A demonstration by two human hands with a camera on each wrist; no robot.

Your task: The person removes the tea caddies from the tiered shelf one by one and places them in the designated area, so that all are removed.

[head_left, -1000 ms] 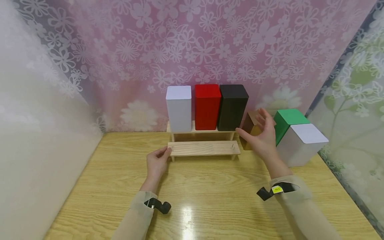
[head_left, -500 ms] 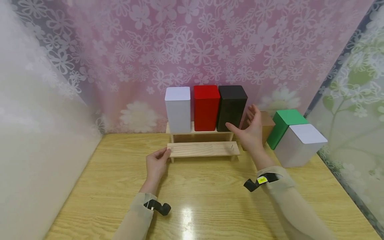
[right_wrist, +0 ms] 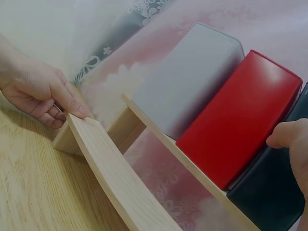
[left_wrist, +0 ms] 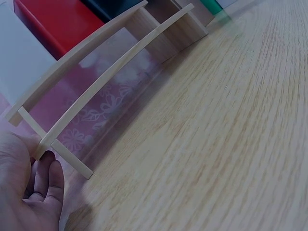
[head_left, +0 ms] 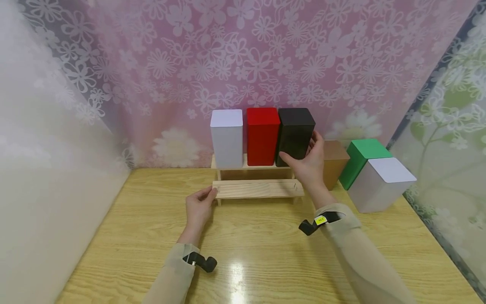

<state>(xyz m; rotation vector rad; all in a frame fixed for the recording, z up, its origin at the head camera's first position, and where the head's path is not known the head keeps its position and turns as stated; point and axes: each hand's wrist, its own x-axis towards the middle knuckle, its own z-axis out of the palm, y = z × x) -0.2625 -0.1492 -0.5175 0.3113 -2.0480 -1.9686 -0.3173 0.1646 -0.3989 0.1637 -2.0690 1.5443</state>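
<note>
My left hand pinches the left end of a two-step wooden rack at its lower step, thumb on top and fingers beneath. On the upper step a white box, a red box and a black box stand upright in a row. My right hand holds the lower part of the black box, its thumb across the front and the fingers at the right side, partly hidden. In the right wrist view the thumb lies on the black box near the red one.
Right of the rack a brown box stands on the wooden table. Beside it are a green box and a second white box. A pink flowered curtain hangs behind the rack.
My right hand has moved left from in front of the brown box to the black box and now grips it. The left hand and the boxes keep their places.
</note>
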